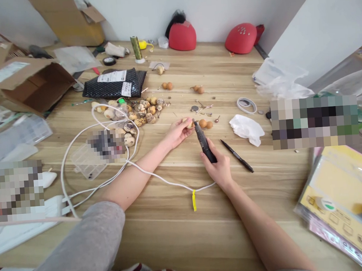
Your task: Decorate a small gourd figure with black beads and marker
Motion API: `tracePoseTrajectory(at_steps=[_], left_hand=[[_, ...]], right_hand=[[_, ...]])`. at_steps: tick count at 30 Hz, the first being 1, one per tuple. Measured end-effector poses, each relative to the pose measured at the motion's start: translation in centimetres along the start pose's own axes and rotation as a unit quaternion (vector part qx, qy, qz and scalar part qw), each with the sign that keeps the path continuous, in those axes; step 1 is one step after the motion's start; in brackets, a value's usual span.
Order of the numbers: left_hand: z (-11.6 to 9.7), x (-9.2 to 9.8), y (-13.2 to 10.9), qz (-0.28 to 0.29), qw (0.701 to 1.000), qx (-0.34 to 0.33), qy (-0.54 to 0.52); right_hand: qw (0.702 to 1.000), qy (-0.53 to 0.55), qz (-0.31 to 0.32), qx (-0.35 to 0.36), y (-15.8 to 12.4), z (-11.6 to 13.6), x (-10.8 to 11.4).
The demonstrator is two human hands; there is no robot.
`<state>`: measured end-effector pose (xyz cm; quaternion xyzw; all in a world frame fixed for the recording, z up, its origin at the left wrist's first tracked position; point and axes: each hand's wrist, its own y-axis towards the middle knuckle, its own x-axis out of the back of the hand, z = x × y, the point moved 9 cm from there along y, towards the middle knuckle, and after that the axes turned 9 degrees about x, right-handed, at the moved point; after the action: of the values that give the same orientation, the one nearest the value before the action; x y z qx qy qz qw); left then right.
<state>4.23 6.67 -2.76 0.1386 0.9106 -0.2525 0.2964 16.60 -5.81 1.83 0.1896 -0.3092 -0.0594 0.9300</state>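
Note:
My left hand (177, 134) is closed round a small pale gourd (189, 123), mostly hidden by the fingers. In my right hand (219, 165) is a black pen-shaped rotary tool (204, 142), its tip up against the gourd; whether it touches cannot be made out. A white cable (168, 179) with a yellow tag (194, 200) trails from the tool to the left. Just beyond the tool's tip lies a brown gourd (205, 124). To the left is a heap of pale gourds (142, 110), several with dark markings. A black marker (237, 156) rests right of my right hand.
Small metal bits (205, 106), a tape roll (246, 105) and a crumpled white tissue (247, 129) lie ahead and right. A black bubble mailer (114, 84) and an open cardboard box (38, 85) are at the left. Two red domed objects (182, 37) stand by the wall.

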Motion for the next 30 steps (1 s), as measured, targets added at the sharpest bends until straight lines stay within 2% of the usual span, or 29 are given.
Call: tracePoseTrajectory(at_steps=[30], left_hand=[[0.28, 0.20, 0.04, -0.017, 1.000, 0.016, -0.002]], right_hand=[[1.000, 0.000, -0.001, -0.004, 0.04, -0.15, 0.08]])
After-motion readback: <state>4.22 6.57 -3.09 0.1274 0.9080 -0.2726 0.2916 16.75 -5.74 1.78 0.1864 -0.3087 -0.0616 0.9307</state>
